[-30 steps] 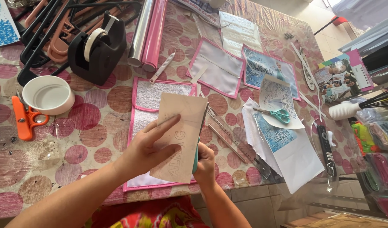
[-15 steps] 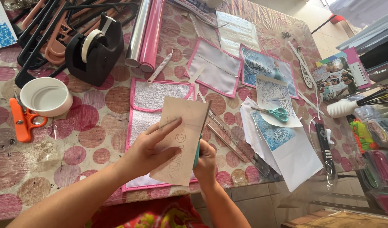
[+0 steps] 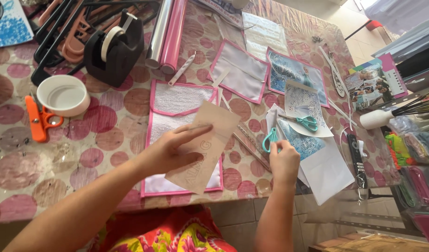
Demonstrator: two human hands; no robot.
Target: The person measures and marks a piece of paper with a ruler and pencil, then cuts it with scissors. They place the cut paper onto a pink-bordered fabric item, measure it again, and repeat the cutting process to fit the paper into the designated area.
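My left hand (image 3: 170, 151) holds a tan paper sheet (image 3: 206, 148) with cut-out lettering, tilted above a white cloth with pink trim (image 3: 177, 100) on the table. To the right, my right hand (image 3: 284, 161) grips small teal-handled scissors (image 3: 269, 139), apart from the tan sheet and just over the table's front edge. A ruler (image 3: 249, 144) lies on the table between the two hands.
A second pair of teal scissors (image 3: 309, 122) lies on printed papers (image 3: 301, 100). Further pink-trimmed cloths (image 3: 238, 70), pink and silver rolls (image 3: 170, 30), a black tape dispenser (image 3: 116, 44), a white bowl (image 3: 63, 94) and orange snips (image 3: 39, 119) are also on the spotted tablecloth. Supplies crowd the right side.
My right hand has come out from beside the tan sheet and moved right with the teal scissors. The left hand keeps holding the sheet, now a little lower.
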